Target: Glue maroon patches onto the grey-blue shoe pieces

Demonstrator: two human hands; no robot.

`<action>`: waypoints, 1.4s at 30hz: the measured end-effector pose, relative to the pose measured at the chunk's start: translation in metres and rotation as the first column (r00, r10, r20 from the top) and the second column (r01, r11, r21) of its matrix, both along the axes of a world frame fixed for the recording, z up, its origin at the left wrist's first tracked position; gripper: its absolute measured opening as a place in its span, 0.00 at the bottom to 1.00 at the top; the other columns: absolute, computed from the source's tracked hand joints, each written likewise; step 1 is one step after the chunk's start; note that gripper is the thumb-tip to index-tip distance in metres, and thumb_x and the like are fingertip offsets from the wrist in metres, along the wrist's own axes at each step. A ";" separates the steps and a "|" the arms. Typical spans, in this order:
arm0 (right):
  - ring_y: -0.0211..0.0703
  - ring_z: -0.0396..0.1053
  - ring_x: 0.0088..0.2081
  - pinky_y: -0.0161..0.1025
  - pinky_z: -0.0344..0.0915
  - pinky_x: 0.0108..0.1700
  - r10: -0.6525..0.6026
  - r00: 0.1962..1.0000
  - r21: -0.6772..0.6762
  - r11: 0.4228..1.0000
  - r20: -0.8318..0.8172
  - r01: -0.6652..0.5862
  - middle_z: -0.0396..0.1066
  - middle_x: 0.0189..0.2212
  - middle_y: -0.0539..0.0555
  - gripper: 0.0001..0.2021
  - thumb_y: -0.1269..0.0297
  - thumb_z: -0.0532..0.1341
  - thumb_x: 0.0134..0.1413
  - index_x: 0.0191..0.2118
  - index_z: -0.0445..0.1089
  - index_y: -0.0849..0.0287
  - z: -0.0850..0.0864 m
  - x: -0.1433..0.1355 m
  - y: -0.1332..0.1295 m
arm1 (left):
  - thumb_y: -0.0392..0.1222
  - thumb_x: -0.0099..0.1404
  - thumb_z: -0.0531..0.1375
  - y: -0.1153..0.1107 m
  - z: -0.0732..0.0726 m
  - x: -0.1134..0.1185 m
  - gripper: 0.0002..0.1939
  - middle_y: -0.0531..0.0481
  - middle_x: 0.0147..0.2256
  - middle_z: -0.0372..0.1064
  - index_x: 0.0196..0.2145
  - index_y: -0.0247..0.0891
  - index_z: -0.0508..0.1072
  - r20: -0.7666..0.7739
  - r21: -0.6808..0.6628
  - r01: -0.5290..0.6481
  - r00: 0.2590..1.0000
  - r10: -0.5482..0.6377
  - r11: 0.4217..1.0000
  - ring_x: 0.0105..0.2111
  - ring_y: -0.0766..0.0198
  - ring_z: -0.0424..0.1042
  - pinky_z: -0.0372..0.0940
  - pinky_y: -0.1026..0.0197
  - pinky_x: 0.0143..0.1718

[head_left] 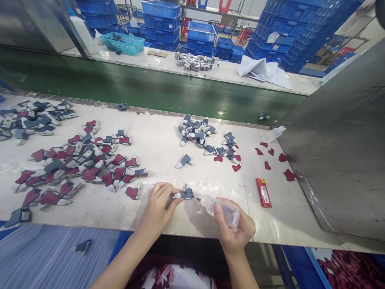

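Observation:
My left hand [161, 202] pinches the pale end of a small dark blue-grey part [187, 193] near the front of the white table. A translucent squeeze bottle [224, 210] is gripped in my right hand [236, 228], lying tilted with its thin nozzle pointing left, close to the part's right end. Whether the tip touches the part cannot be made out. Just beyond my hands lies one loose blue-grey part [184, 160]. Farther back is a pile of similar parts [197, 130], with small red pieces [236, 167] at its right.
Many red-topped parts [90, 172] cover the table's left side. A red box [264, 193] and another bottle [273, 134] lie at right, near a metal panel [339, 160]. Behind runs a green belt [150, 96]; a shelf beyond holds a teal basket [123, 43] and white paper [263, 72].

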State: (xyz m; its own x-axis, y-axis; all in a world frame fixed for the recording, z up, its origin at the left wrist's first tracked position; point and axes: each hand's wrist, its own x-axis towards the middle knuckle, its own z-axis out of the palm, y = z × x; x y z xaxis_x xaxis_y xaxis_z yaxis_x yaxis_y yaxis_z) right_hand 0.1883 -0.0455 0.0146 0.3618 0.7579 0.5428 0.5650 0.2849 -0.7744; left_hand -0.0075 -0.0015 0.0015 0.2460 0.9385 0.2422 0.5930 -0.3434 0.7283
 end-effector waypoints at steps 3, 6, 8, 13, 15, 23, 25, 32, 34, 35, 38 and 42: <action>0.40 0.71 0.23 0.34 0.66 0.24 -0.052 0.996 0.006 0.999 -0.074 0.053 0.74 0.24 0.50 0.04 0.66 0.66 0.54 0.34 0.74 0.60 -0.002 -0.003 -0.001 | 0.34 0.65 0.62 0.001 0.000 0.000 0.04 0.50 0.35 0.73 0.38 0.39 0.72 0.008 -0.011 0.002 1.000 -0.002 1.000 0.42 0.54 0.67 0.62 0.53 0.43; 0.42 0.73 0.25 0.35 0.68 0.26 -0.110 0.983 0.023 0.993 -0.144 0.114 0.75 0.26 0.52 0.06 0.64 0.66 0.54 0.35 0.75 0.60 -0.005 -0.009 0.000 | 0.34 0.64 0.62 0.001 0.000 -0.001 0.04 0.50 0.35 0.73 0.38 0.39 0.72 0.009 -0.016 0.007 1.000 -0.007 1.000 0.42 0.54 0.67 0.62 0.53 0.43; 0.42 0.73 0.25 0.35 0.68 0.26 -0.069 0.988 0.002 0.998 -0.137 0.070 0.76 0.26 0.52 0.06 0.64 0.67 0.53 0.37 0.76 0.60 -0.007 -0.013 0.001 | 0.33 0.64 0.63 0.000 0.000 -0.001 0.05 0.50 0.35 0.72 0.37 0.39 0.72 0.011 -0.015 0.007 1.000 -0.007 1.000 0.42 0.54 0.67 0.62 0.53 0.43; 0.42 0.74 0.24 0.34 0.69 0.25 0.015 0.995 -0.034 0.999 -0.101 -0.019 0.76 0.26 0.51 0.05 0.66 0.66 0.53 0.36 0.76 0.60 -0.008 -0.017 0.007 | 0.31 0.64 0.61 0.000 0.000 -0.001 0.05 0.49 0.35 0.72 0.37 0.39 0.71 0.031 -0.015 0.020 0.999 -0.020 1.000 0.42 0.54 0.66 0.63 0.53 0.43; 0.42 0.74 0.24 0.34 0.69 0.24 0.021 0.995 -0.041 0.999 -0.093 -0.025 0.76 0.26 0.52 0.05 0.65 0.66 0.53 0.36 0.76 0.60 -0.008 -0.018 0.008 | 0.31 0.64 0.61 -0.001 0.000 -0.001 0.05 0.49 0.35 0.72 0.37 0.39 0.71 0.034 -0.017 0.023 0.999 -0.022 1.000 0.43 0.54 0.66 0.63 0.53 0.44; 0.42 0.74 0.23 0.34 0.70 0.24 0.005 0.998 -0.065 0.998 -0.070 -0.009 0.76 0.25 0.52 0.07 0.63 0.67 0.52 0.35 0.76 0.61 -0.008 -0.018 0.009 | 0.31 0.64 0.62 0.000 0.000 -0.002 0.06 0.49 0.35 0.72 0.37 0.39 0.71 0.052 -0.010 0.028 0.998 -0.027 1.000 0.43 0.54 0.66 0.63 0.53 0.44; 0.42 0.74 0.23 0.34 0.70 0.24 0.009 0.998 -0.075 0.997 -0.065 -0.014 0.76 0.25 0.52 0.08 0.63 0.66 0.52 0.35 0.76 0.61 -0.009 -0.018 0.010 | 0.31 0.64 0.61 0.000 0.000 -0.002 0.06 0.49 0.35 0.72 0.37 0.39 0.71 0.055 -0.007 0.031 0.998 -0.031 0.999 0.43 0.54 0.66 0.63 0.52 0.44; 0.40 0.73 0.21 0.33 0.69 0.23 0.066 0.996 -0.104 0.992 -0.053 -0.071 0.75 0.24 0.51 0.06 0.63 0.65 0.53 0.34 0.76 0.61 -0.003 -0.017 0.009 | 0.32 0.66 0.60 0.000 -0.001 -0.001 0.05 0.49 0.36 0.72 0.38 0.40 0.71 0.047 -0.018 0.035 0.998 -0.034 0.999 0.43 0.54 0.66 0.63 0.51 0.44; 0.40 0.72 0.21 0.33 0.68 0.22 0.087 0.995 -0.109 0.990 -0.058 -0.093 0.75 0.23 0.51 0.06 0.64 0.65 0.54 0.33 0.76 0.61 0.000 -0.016 0.009 | 0.32 0.65 0.60 -0.001 0.000 -0.001 0.05 0.49 0.36 0.72 0.38 0.40 0.71 0.039 -0.016 0.029 0.999 -0.029 0.999 0.43 0.54 0.66 0.63 0.51 0.44; 0.40 0.72 0.21 0.33 0.68 0.22 0.093 0.994 -0.110 0.989 -0.062 -0.099 0.75 0.23 0.51 0.05 0.64 0.64 0.55 0.33 0.75 0.61 0.001 -0.016 0.009 | 0.32 0.65 0.60 -0.001 0.000 0.000 0.05 0.49 0.35 0.72 0.38 0.41 0.71 0.033 -0.016 0.027 0.999 -0.027 1.000 0.43 0.54 0.66 0.63 0.51 0.44; 0.39 0.71 0.21 0.32 0.67 0.22 0.090 0.994 -0.109 0.989 -0.065 -0.097 0.74 0.23 0.51 0.05 0.65 0.64 0.55 0.32 0.75 0.60 0.004 -0.015 0.008 | 0.33 0.65 0.61 -0.001 0.001 0.000 0.04 0.49 0.35 0.72 0.37 0.40 0.71 0.020 -0.019 0.025 1.000 -0.024 1.000 0.42 0.54 0.66 0.62 0.51 0.43; 0.39 0.70 0.21 0.34 0.66 0.22 0.012 0.998 -0.116 0.993 -0.060 -0.018 0.73 0.22 0.51 0.07 0.62 0.64 0.55 0.30 0.75 0.60 0.009 -0.014 0.007 | 0.33 0.65 0.61 -0.001 0.002 0.000 0.04 0.50 0.35 0.71 0.37 0.39 0.71 0.012 -0.019 0.025 1.000 -0.025 0.999 0.42 0.54 0.66 0.62 0.52 0.43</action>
State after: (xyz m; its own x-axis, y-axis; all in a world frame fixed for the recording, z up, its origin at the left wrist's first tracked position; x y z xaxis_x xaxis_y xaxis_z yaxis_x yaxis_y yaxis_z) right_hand 0.1744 -0.0384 0.0239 0.3786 0.8203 0.4286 0.5138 0.1989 -0.8345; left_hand -0.0072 -0.0028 0.0037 0.2667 0.9367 0.2268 0.5759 -0.3436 0.7418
